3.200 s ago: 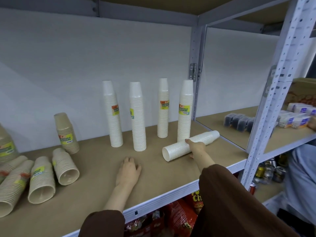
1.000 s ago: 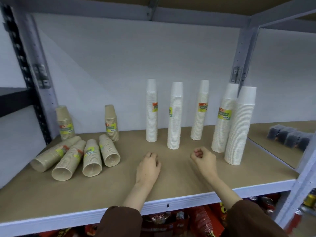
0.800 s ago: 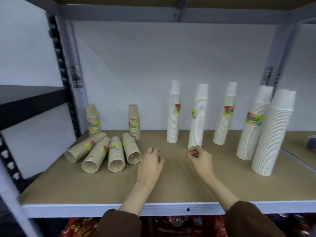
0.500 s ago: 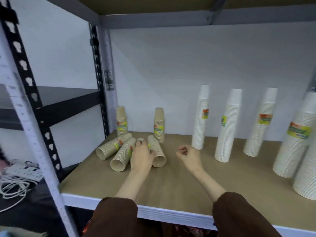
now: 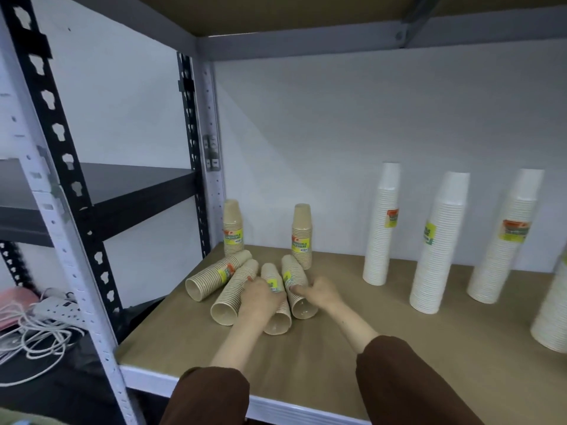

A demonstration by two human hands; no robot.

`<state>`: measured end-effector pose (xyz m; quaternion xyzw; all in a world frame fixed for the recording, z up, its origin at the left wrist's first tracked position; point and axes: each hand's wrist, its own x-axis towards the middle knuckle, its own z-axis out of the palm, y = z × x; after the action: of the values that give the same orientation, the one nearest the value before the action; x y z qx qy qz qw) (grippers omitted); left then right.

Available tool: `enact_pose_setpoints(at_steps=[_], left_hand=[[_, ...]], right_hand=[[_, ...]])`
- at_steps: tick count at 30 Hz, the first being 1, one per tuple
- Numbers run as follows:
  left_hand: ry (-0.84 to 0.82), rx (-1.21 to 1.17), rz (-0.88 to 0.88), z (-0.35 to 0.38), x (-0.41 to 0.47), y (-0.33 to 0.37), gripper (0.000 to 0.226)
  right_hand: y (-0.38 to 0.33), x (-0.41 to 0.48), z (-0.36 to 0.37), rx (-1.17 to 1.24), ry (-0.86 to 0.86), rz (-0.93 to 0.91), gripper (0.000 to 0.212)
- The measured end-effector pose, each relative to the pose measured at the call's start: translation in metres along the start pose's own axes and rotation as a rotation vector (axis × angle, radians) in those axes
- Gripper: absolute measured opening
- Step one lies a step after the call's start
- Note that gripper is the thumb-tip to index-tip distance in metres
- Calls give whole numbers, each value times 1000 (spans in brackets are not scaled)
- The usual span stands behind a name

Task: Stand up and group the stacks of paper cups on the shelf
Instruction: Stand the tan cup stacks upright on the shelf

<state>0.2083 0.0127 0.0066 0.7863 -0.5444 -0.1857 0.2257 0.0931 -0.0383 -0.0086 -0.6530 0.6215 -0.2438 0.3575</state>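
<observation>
Several beige cup stacks lie on their sides at the left end of the shelf point(image 5: 306, 357), open ends toward me. My left hand point(image 5: 257, 299) lies over one lying stack point(image 5: 277, 320), fingers curled round its middle. My right hand point(image 5: 320, 292) grips the rightmost lying stack point(image 5: 291, 268) from its right side. Two more lying stacks point(image 5: 214, 279) point(image 5: 231, 299) rest to the left. Two short beige stacks point(image 5: 233, 231) point(image 5: 302, 236) stand upright behind them. Tall white stacks point(image 5: 382, 225) point(image 5: 438, 243) point(image 5: 503, 240) stand to the right.
A grey upright post point(image 5: 211, 148) bounds the shelf at the left, with a black shelf point(image 5: 122, 191) beyond it. A power strip and white cables point(image 5: 40, 326) lie lower left. Another white stack point(image 5: 552, 320) is cut off at the right edge.
The view has swung left from the white stacks to the beige ones. Both hands moved left; the left stayed on a lying beige stack and the right, earlier a loose fist, now grips its neighbour.
</observation>
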Motion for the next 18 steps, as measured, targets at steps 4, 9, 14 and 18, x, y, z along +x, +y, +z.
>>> enact_pose_setpoints(at_steps=[4, 9, 14, 18], left_hand=[[-57, -43, -12, -4, 4, -2, 65], [-145, -126, -70, -4, 6, 0, 60], [-209, -618, -207, 5, 14, -4, 62], [-97, -645, -93, 18, 17, 2, 53]], right_hand=[[-4, 1, -8, -9, -75, 82, 48], [-3, 0, -20, -48, -220, 186, 46], [16, 4, -35, 204, -266, 241, 53], [34, -1, -55, 385, -63, 92, 32]])
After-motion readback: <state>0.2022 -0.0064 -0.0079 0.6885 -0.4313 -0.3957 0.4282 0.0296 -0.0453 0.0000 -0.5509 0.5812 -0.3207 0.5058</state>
